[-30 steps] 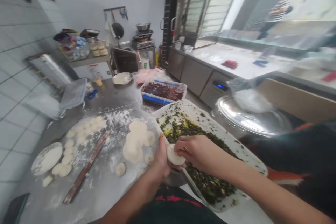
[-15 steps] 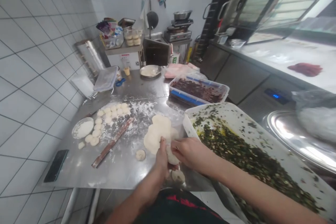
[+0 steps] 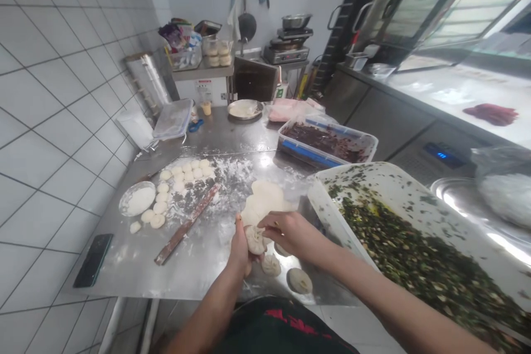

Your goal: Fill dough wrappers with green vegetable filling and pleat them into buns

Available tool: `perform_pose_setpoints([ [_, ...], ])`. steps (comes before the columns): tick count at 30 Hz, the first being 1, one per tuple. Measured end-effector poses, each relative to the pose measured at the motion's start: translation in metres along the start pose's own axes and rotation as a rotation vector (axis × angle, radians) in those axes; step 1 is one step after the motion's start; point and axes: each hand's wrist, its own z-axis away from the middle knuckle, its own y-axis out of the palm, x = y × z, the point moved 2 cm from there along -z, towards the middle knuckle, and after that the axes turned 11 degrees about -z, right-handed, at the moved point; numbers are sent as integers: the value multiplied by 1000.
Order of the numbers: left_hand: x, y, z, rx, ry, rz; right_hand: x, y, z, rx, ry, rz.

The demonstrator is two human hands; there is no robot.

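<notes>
A pleated filled bun (image 3: 256, 240) rests in the curled fingers of my left hand (image 3: 239, 249), gathered folds facing up. The fingertips of my right hand (image 3: 292, 234) pinch together at the right edge of its pleats. Just below the hands, a pleated bun (image 3: 271, 265) and a smoother round bun (image 3: 299, 281) sit on the steel table (image 3: 203, 279). Another bun (image 3: 283, 249) is partly covered by my right hand. Flat, overlapping dough wrappers (image 3: 264, 197) lie right beyond my fingers.
A deep tub of chopped green filling (image 3: 398, 238) stands at right, with a tub of dark filling (image 3: 327, 141) behind it. Leftward lie a rolling pin (image 3: 186, 225), several small dough pieces (image 3: 188, 171), a flour bowl (image 3: 137, 198) and a phone (image 3: 93, 260) near the edge.
Both hands have shifted left with the bun, and its pleated top now shows. Buns below the hands are more exposed; the one at the left is no longer visible. The view has shifted slightly.
</notes>
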Motion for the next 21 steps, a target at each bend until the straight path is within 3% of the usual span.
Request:
perform_pose_setpoints([
  [7,-2,-24,-13,-2,21,-79,14,22,-30,183,-105,272],
  [12,-6,-36,-27,22,-71,-26,9,33,-51,181,-184,367],
  [17,-13,-51,-48,43,-72,47,-13,33,-69,68,-44,97],
  [21,-14,-64,-67,-24,-87,157,-40,44,-79,-34,79,-134],
])
